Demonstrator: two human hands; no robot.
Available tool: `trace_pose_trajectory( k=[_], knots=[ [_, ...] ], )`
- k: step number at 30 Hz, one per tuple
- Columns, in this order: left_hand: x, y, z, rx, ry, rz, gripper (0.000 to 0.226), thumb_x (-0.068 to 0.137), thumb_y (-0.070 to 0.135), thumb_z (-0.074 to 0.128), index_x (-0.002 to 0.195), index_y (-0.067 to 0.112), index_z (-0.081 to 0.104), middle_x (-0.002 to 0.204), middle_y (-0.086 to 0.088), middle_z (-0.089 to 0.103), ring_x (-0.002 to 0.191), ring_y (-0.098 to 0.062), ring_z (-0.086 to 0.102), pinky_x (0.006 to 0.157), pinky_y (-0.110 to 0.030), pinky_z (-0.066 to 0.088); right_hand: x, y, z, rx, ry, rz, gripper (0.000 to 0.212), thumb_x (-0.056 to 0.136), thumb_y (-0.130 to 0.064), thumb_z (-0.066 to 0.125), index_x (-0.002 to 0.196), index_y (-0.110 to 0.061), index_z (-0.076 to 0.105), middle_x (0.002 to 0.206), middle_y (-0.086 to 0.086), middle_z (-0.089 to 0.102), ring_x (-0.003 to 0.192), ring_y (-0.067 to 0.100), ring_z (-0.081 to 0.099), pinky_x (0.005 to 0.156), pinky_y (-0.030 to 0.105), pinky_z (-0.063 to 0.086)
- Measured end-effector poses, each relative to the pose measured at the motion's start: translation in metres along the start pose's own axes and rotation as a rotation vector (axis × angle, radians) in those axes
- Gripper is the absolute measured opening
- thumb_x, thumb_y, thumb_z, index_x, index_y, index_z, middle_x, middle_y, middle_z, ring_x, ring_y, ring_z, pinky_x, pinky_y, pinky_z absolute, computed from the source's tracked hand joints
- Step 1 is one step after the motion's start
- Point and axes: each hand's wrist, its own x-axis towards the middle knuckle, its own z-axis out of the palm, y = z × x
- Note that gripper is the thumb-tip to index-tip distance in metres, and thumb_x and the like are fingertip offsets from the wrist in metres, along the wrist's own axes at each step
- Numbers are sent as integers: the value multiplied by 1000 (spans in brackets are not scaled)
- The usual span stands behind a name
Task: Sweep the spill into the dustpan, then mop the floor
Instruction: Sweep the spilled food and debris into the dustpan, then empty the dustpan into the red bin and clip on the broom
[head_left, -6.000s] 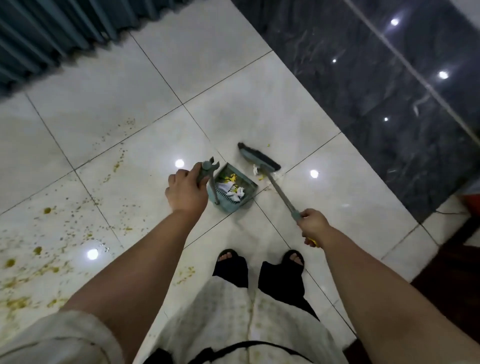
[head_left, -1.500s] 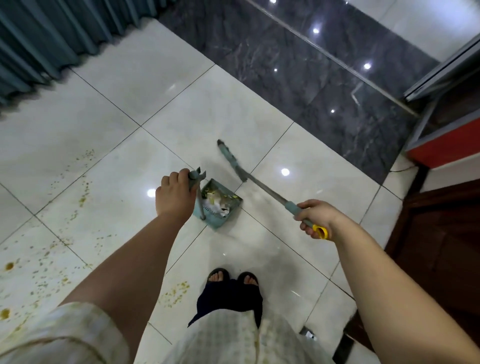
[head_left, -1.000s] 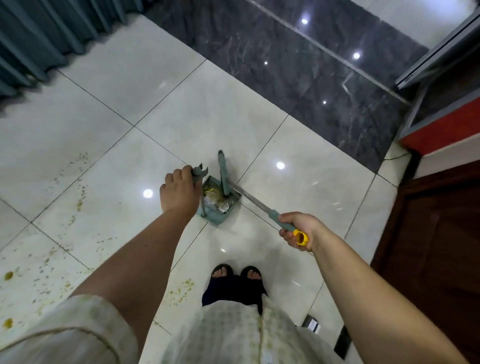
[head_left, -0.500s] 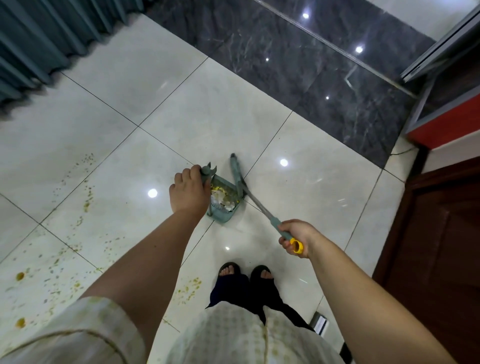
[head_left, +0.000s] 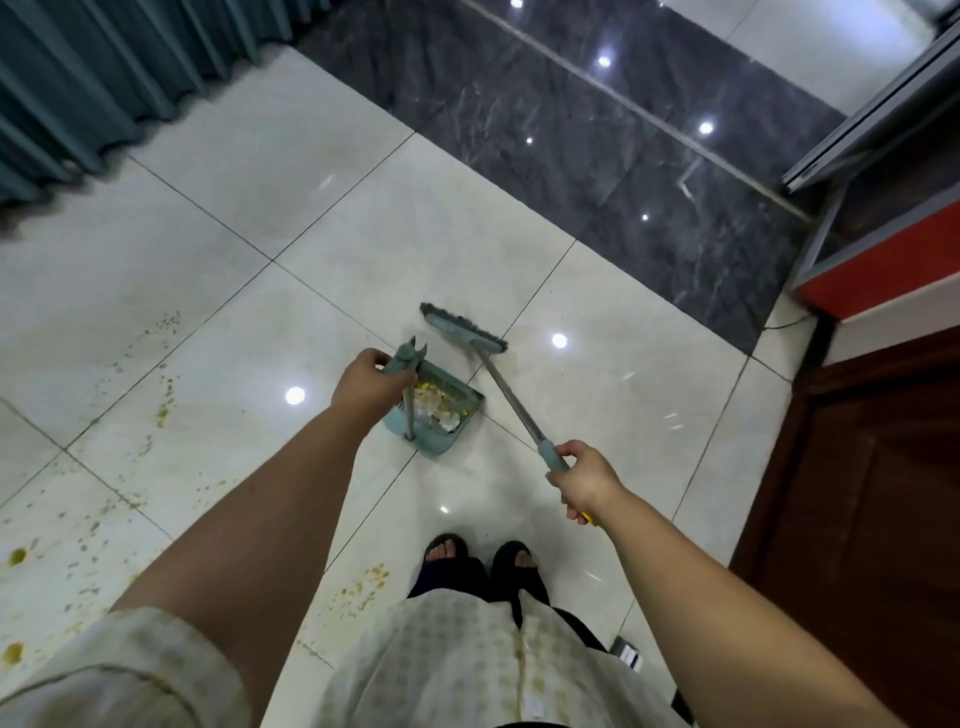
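A teal dustpan (head_left: 457, 428) stands on the white tiles, holding white scraps and yellow bits. My left hand (head_left: 370, 387) grips the top of its upright handle (head_left: 404, 361). My right hand (head_left: 584, 480) grips the teal end of a broom handle (head_left: 511, 400). The broom head (head_left: 462, 328) rests on the floor just beyond the dustpan, apart from it. Yellow-brown spill specks (head_left: 156, 384) dot the tiles to the left, with a small patch (head_left: 363, 592) near my feet.
Teal curtains (head_left: 104, 78) hang at the far left. Dark marble floor (head_left: 597, 130) runs behind the white tiles. A brown wooden door (head_left: 872, 493) and a red-edged frame (head_left: 883, 260) stand on the right. My sandalled feet (head_left: 478, 558) are below the dustpan.
The broom head has swung out of the dustpan and away to the floor beyond it. My right hand has turned with the handle. The dustpan stays in my left hand.
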Motion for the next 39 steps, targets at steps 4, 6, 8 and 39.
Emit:
trace_pose_trajectory(
  k=[4, 6, 8, 39],
  knots=[
    [-4, 4, -3, -113, -132, -88, 19, 85, 22, 63, 95, 6, 63, 81, -11, 62, 63, -20, 54, 51, -24, 43, 6, 12, 22, -2, 27, -22, 38, 90, -13, 51, 124, -28, 49, 71, 8, 55, 42, 22, 45, 44, 23, 38],
    [-12, 3, -4, -138, -172, -105, 15, 87, 20, 61, 93, 6, 62, 74, -10, 59, 54, -19, 50, 39, -20, 36, 7, 19, 27, 8, 40, -33, 37, 89, -14, 53, 122, -30, 52, 69, 7, 55, 40, 22, 44, 46, 26, 40],
    [-18, -4, -1, -132, -152, -83, 13, 87, 20, 59, 89, 8, 59, 70, -10, 56, 50, -18, 46, 36, -19, 31, 6, 26, 26, 3, 43, -54, 37, 89, -16, 55, 122, -32, 53, 68, 6, 55, 39, 22, 44, 44, 26, 41],
    [-270, -31, 140, -829, 1129, -376, 15, 85, 20, 69, 78, 9, 62, 59, -5, 57, 51, -18, 52, 50, -29, 47, 8, -38, -70, -662, -427, -642, 34, 85, -18, 58, 114, -34, 52, 85, 13, 64, 43, 23, 53, 42, 24, 42]
  ],
)
